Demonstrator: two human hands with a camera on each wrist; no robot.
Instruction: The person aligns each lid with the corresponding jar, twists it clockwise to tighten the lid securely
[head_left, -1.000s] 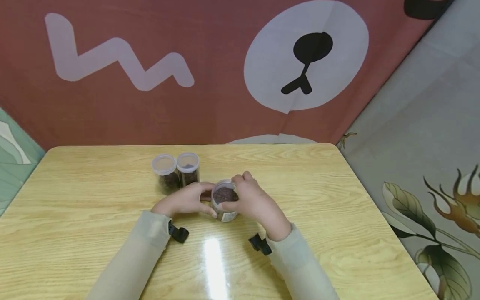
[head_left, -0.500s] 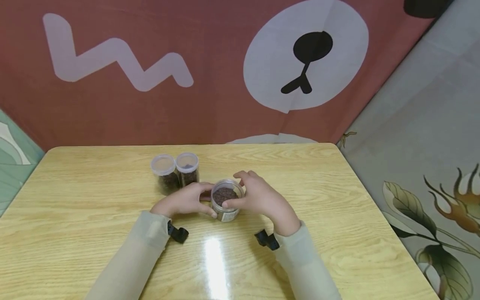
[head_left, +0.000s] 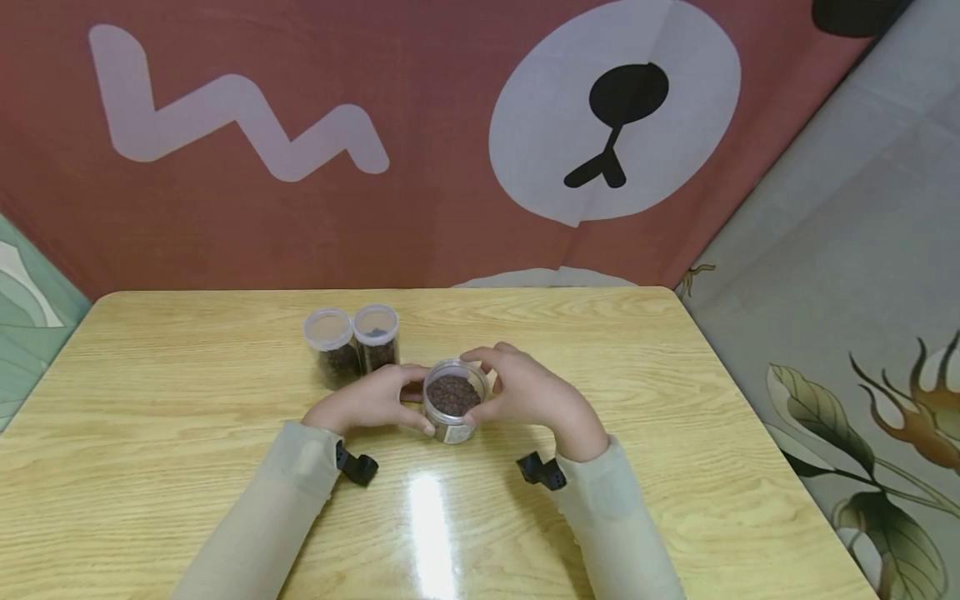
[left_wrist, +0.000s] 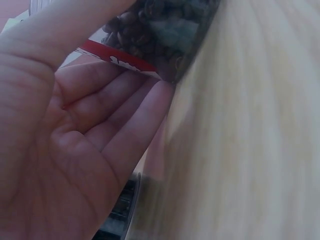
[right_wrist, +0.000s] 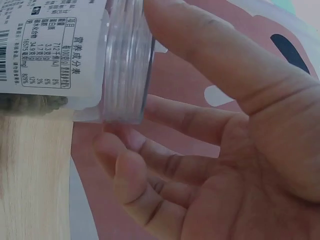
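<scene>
Jar (head_left: 452, 402) upright on the surface (head_left: 675, 433), axis vertical, just right and nearer of two lidded jars (head_left: 350, 337). Left hand (head_left: 372, 402) wraps jar's body from its left; right hand (head_left: 525, 392) curls over the lid rim from its right — both touching, equally near.

There are three small clear plastic jars with dark brown bits inside: one near jar (head_left: 452, 403) and two far jars (head_left: 328, 346) (head_left: 377, 337) side by side. There is one yellow wooden desk (head_left: 675, 417). There are two hands (head_left: 375, 402) (head_left: 525, 392).
</scene>
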